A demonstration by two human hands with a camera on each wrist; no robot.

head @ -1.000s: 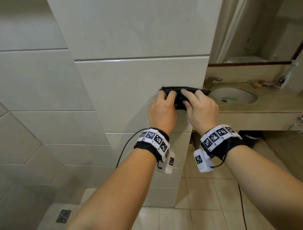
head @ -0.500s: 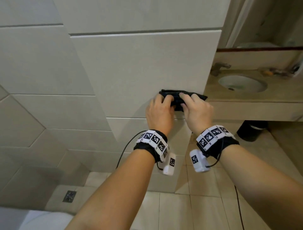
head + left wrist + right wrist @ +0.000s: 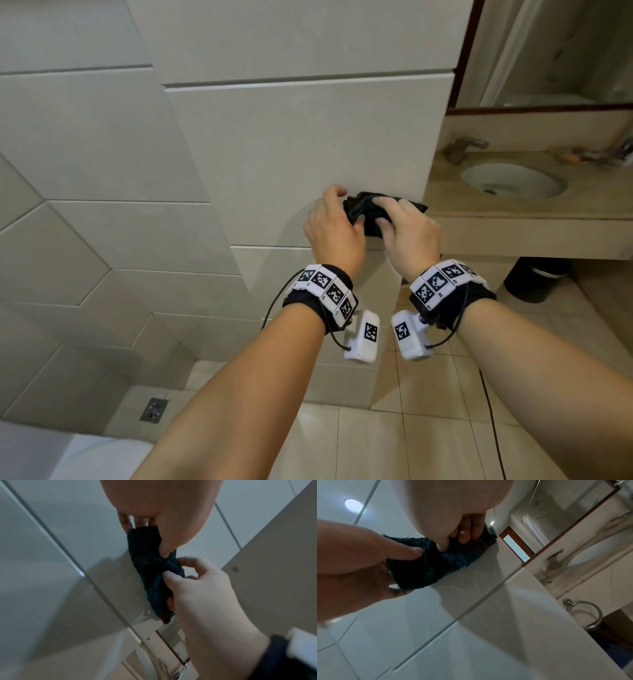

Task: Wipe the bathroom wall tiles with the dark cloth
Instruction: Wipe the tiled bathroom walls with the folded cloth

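Note:
A dark terry cloth (image 3: 363,213) is bunched against a large pale wall tile (image 3: 301,147), low down near its right corner edge. My left hand (image 3: 342,210) grips the cloth's left end; in the left wrist view its thumb (image 3: 167,550) presses into the cloth (image 3: 150,568). My right hand (image 3: 383,212) pinches the right end. In the right wrist view its curled fingers (image 3: 464,536) and thumb dig into the cloth (image 3: 428,568). A damp patch on the tile (image 3: 471,582) shows just below it.
Right of the tiled corner, a stone counter (image 3: 513,216) holds a white sink (image 3: 512,180) and a faucet (image 3: 462,147), under a mirror (image 3: 548,51). A black bin (image 3: 536,279) stands beneath, with a towel ring (image 3: 583,615) nearby. A floor drain (image 3: 153,409) lies lower left.
Both hands have slid the cloth down the tile towards its lower edge. The fingers lay flat on the cloth before; now they curl and pinch it into a bunch.

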